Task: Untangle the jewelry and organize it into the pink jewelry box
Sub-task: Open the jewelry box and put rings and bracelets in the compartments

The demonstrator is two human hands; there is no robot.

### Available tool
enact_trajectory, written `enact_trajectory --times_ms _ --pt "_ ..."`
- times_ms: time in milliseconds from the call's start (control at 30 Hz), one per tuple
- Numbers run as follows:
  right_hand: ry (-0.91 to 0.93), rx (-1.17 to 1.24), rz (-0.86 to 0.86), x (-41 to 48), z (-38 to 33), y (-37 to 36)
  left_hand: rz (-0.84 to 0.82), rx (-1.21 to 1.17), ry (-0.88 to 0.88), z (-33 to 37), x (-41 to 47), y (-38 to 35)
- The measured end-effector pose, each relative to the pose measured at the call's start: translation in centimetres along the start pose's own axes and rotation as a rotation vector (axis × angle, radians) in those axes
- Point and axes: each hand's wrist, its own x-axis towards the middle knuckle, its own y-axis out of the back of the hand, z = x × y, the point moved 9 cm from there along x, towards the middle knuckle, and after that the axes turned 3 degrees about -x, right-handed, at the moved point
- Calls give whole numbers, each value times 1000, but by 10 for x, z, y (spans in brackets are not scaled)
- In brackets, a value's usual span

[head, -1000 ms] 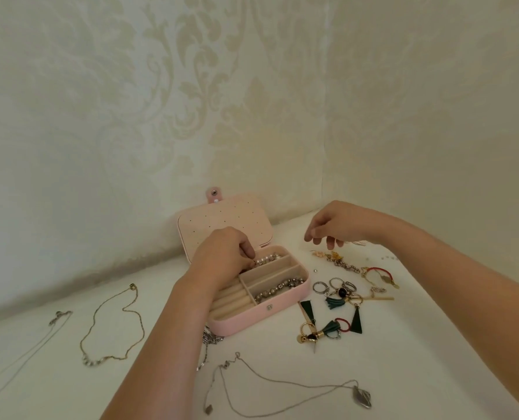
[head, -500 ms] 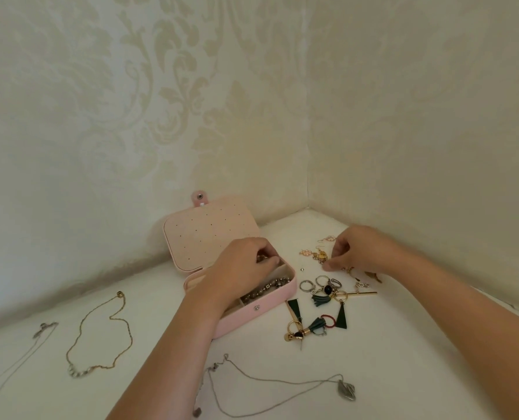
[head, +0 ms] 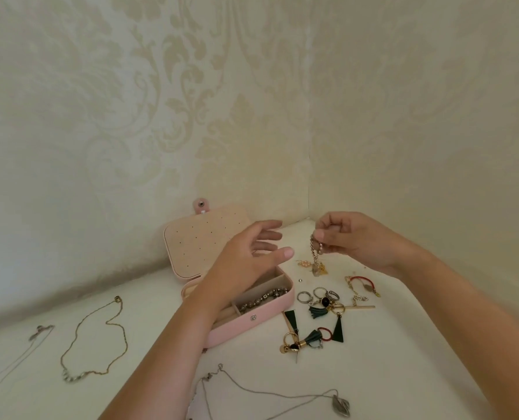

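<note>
Pink jewelry box [head: 252,325] stands open on the counter [head: 418,368] near the wall corner, with its lid tipped back. Its front compartment holds a beaded bracelet [head: 264,298]; the other compartments are mostly hidden by the left hand [head: 249,262]. That hand hovers above the box with its fingers [head: 268,224] spread apart, holding nothing.

The right hand [head: 358,241] is raised just right of the box, its fingers [head: 327,234] pinched on the upper end of a short chain [head: 315,253]. The chain hangs down with charms at its lower end (whether these rest on the counter or snag a gold piece there cannot be told).

Judged step: one piece lifted clear for checking and transfer. The next move likely calls for the free hand to steady or straighten the chain, then a low, slow placement into an open compartment.

Outstanding on the counter are the rings [head: 318,297], tassel earrings [head: 312,338], a gold necklace [head: 100,344] and a silver necklace [head: 341,406].
</note>
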Motion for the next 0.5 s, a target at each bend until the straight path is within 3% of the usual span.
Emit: enact_trajectory --times_ms 267,367,500 --pt "217 333 62 -2 -42 -28 -111 -374 109 4 -5 -4" --pt "195 239 182 1 -34 -22 -64 -429 130 2 -4 11" --pt "69 4 339 8 -4 -22 141 -219 161 -1 -2 39"
